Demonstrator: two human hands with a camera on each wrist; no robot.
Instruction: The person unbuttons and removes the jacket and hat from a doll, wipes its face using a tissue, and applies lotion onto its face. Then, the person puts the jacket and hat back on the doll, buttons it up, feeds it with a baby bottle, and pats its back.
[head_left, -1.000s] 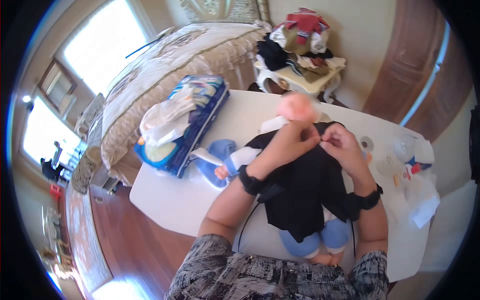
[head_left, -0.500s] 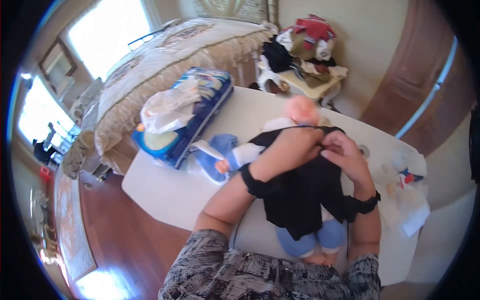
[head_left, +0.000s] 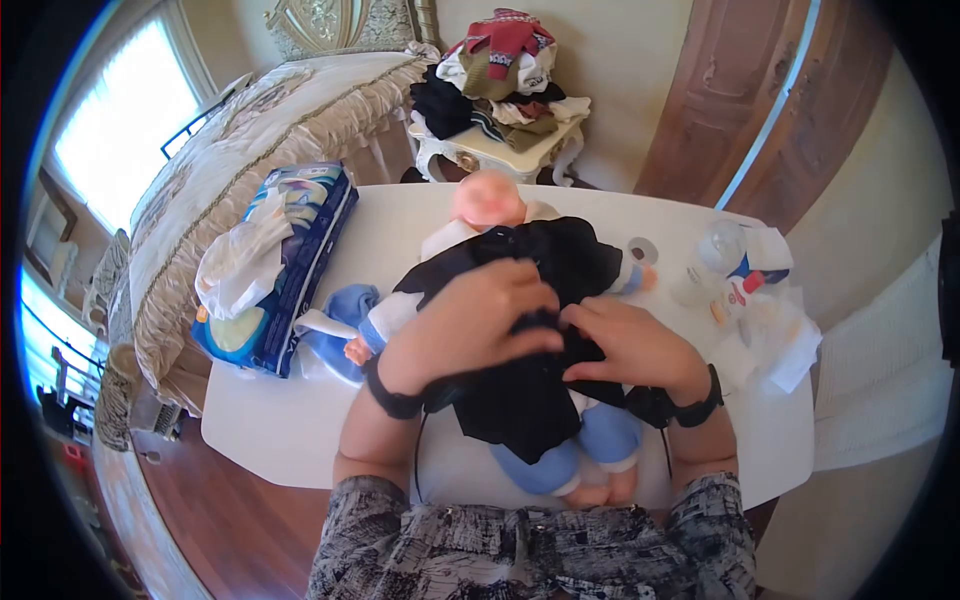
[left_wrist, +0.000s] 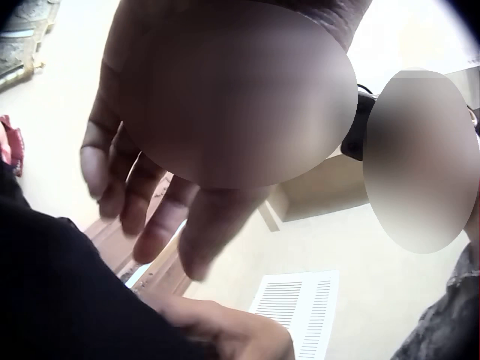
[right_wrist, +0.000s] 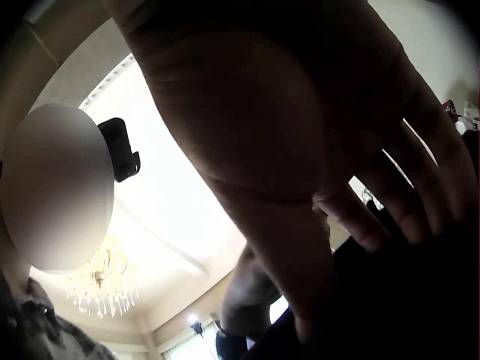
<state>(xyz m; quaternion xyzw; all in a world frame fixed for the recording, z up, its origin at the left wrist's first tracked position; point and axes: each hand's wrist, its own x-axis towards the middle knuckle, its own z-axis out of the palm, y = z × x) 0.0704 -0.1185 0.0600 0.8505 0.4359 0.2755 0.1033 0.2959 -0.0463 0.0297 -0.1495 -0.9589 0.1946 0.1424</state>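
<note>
Left hand (head_left: 472, 322): fingers loosely extended, thumb held apart, nothing seen gripped; in the left wrist view the tips appear clear of the cloth. It is held over the doll (head_left: 490, 200), at chest level. Right hand (head_left: 635, 345): fingers nearly straight, thumb and index parted, tips brought down to the black garment (head_left: 510, 405) on the doll; no fold is seen pinched, though the very tips are lost in the dark cloth.

Key relation: garment is draped over the doll's torso, directly under both hands, long axis judged to run with the doll's, head to feet. Cloth is nearer the right fingers; the doll's head end is nearer the left.

Left of the doll: blue cloth (head_left: 350, 300) just beside its arm, then pack (head_left: 312, 245). Right of the doll: ring (head_left: 643, 251) near its hand, then jar (head_left: 722, 248) and paper (head_left: 795, 345). All are carried by the bench (head_left: 270, 432) under the doll. Beyond the doll's head: clothes (head_left: 508, 75), piled on a stand (head_left: 525, 158).
</note>
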